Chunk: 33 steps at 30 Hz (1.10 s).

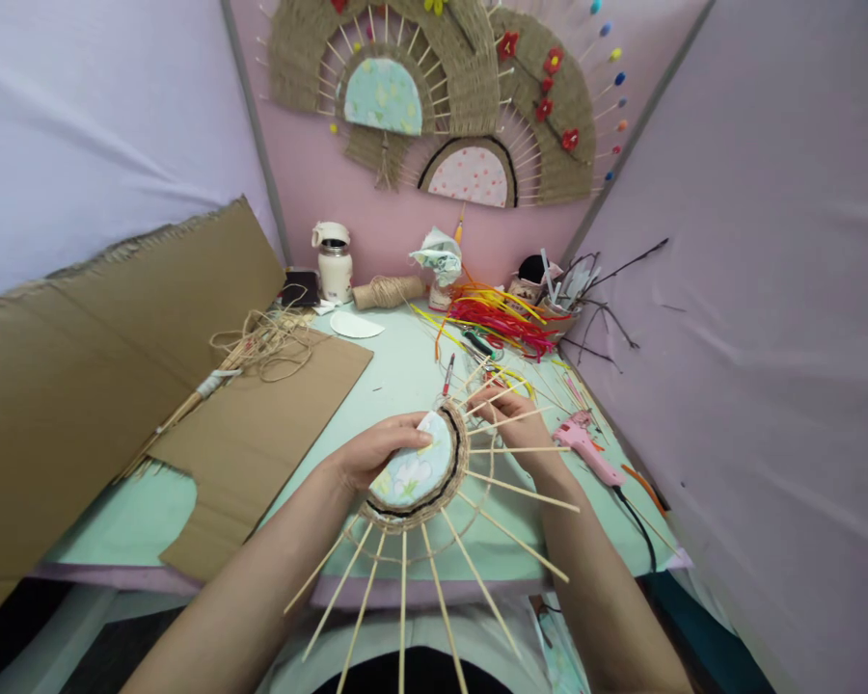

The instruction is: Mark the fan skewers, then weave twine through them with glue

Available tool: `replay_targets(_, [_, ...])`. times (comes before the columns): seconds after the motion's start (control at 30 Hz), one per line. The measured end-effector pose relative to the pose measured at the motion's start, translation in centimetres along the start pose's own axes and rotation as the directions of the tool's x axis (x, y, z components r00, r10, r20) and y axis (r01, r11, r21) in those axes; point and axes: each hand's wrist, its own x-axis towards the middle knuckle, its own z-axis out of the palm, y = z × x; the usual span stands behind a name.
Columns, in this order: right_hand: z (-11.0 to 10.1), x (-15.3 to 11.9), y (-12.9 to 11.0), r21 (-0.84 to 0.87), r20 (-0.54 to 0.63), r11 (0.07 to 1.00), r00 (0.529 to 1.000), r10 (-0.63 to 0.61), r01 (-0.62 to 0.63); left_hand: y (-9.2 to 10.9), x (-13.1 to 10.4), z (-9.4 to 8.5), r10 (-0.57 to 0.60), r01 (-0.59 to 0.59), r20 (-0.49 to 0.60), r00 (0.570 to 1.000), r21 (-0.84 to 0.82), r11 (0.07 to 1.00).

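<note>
A half-round woven fan piece [418, 467] is gripped in my left hand [383, 445], thumb on its pale blue floral cloth. Black cord and brown twine edge the cloth, and thin wooden sticks [481, 562] radiate toward me and to the right. A loose strand of twine [493, 472] curves across the sticks. My right hand [507, 416] is behind the upper sticks with its fingers pinched together near the fan's top edge. It seems to hold the twine, though the sticks partly cover the fingertips.
Cardboard sheets [275, 424] and a twine-tied bundle of sticks [217, 378] lie left. A pink glue gun [589, 448] with a black cord is at right. Behind are red and yellow pipe cleaners [496, 318], a twine roll [389, 291] and a white flask [334, 265]. Finished fans [470, 77] hang on the wall.
</note>
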Motion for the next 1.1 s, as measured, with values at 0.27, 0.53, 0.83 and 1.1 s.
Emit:
replay_targets(0.27, [-0.5,-0.1,0.9,-0.049,-0.145,0.998,0.989,-0.041,0.034,0.3,0.1,0.6,0.120,-0.127,-0.060,0.991,-0.136,0.982])
replay_targets(0.53, [-4.8,-3.2,1.0,-0.182,-0.688,0.982,0.707,-0.164,0.050,0.5,0.7,0.3,0.200,-0.254,-0.232,0.952,-0.234,0.938])
replay_targets(0.83, [-12.7,-7.6,4.3,-0.835,-0.456,0.309,0.887,0.075,-0.455,0.2,1.0,0.1,0.189,-0.250,-0.269,0.944,-0.214,0.944])
replay_targets(1.1, [-12.4,-6.4,5.3,-0.844,-0.487,0.191,0.866,0.116,-0.501,0.4,0.9,0.4,0.192,-0.250,-0.263,0.946,-0.208,0.946])
